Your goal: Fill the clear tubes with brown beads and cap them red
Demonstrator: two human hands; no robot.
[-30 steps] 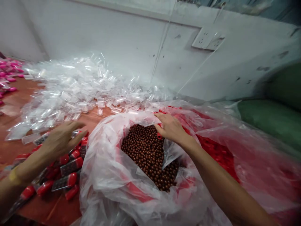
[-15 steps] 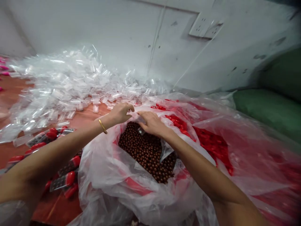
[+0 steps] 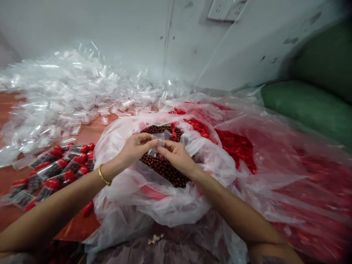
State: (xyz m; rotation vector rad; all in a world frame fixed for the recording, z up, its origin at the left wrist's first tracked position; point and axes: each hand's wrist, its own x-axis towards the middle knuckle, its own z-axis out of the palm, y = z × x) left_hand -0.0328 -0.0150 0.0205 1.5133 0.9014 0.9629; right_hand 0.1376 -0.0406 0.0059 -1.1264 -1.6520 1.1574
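Observation:
My left hand point(image 3: 139, 146), with a gold bangle point(image 3: 103, 176) at the wrist, and my right hand point(image 3: 176, 157) meet fingertip to fingertip over an open plastic bag point(image 3: 165, 209). Both pinch a small clear plastic container point(image 3: 164, 135), partly hidden by the fingers. Below them, small round brown balls point(image 3: 165, 168) fill the bag. Just beyond my right fingers, a red cap point(image 3: 173, 132) shows against the balls. More clear plastic point(image 3: 153, 152) shows under my fingertips; whether it is a separate piece I cannot tell.
Filled clear containers with red caps point(image 3: 53, 167) lie piled on the left of the reddish surface point(image 3: 82, 220). A large heap of clear plastic containers point(image 3: 68, 84) rests against the wall. On the right, a translucent bag holds red pieces point(image 3: 238, 146), beside a green cushioned shape point(image 3: 305, 110).
My hands have come together and closed around the clear container, over the middle of the balls. The red cap is now visible. The view has shifted, with the wall sockets higher.

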